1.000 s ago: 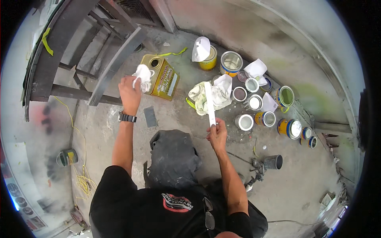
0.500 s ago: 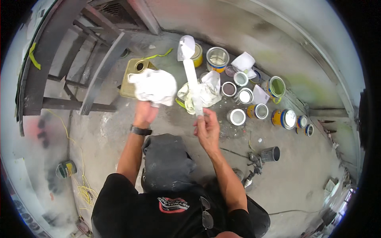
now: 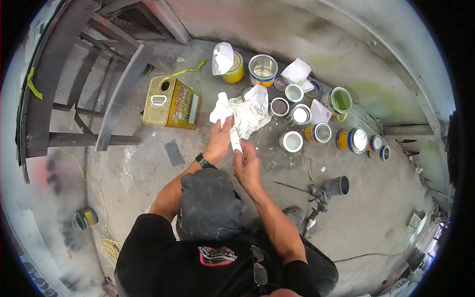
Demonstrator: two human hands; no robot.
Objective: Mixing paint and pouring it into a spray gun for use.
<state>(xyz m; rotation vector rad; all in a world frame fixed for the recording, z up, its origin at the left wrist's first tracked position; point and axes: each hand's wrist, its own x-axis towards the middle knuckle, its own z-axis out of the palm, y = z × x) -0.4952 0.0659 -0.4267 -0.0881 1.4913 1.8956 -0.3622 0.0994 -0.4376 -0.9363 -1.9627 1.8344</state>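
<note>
My right hand (image 3: pixel 247 167) grips the lower end of a flat white stirring stick (image 3: pixel 235 141), pointing away from me. My left hand (image 3: pixel 216 142) is closed around a white rag (image 3: pixel 220 107), which is pressed about the stick's upper part. The rag covers most of the stick's far length. Just beyond and to the right, a crumpled off-white cloth (image 3: pixel 251 117) lies among the cans, partly behind the stick. To the left of my hands stands a rectangular yellow metal can (image 3: pixel 185 106) with an open round spout.
Several paint cans stand to the right, among them an open white-filled can (image 3: pixel 291 142) and a large open can (image 3: pixel 262 68). A spray gun (image 3: pixel 317 195) with a dark cup lies on the floor at right. A grey rectangular piece (image 3: pixel 173 153) lies left of my wrist.
My left hand has brought the rag rightward from over the rectangular can onto the stick. My right hand has moved slightly left and down. The can's label and the grey piece are now uncovered.
</note>
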